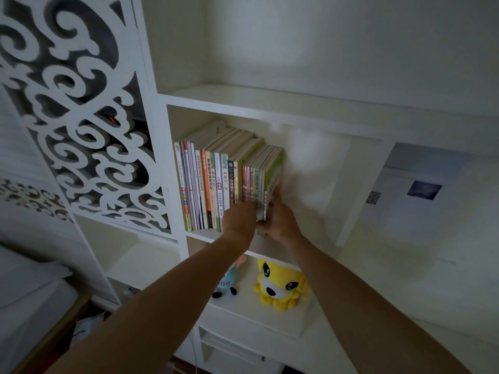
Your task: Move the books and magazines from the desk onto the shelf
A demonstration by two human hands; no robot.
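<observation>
A row of upright books point(213, 182) fills the left half of a white shelf compartment point(310, 168). At the right end of the row stands a small bunch of thin books with a green-covered one point(273, 168) outermost. My left hand point(239, 218) presses flat against the lower spines of the row. My right hand point(280, 220) grips the bottom of the green-covered bunch, its thumb up along the cover. The bunch's lower edge sticks out a little past the shelf board. The desk is not in view.
The right half of the compartment holds no books. Below it sit a yellow plush toy point(280, 286) and a smaller doll point(229, 282). A white carved fretwork panel point(81, 112) stands at the left. A wall with a dark picture point(424, 190) lies to the right.
</observation>
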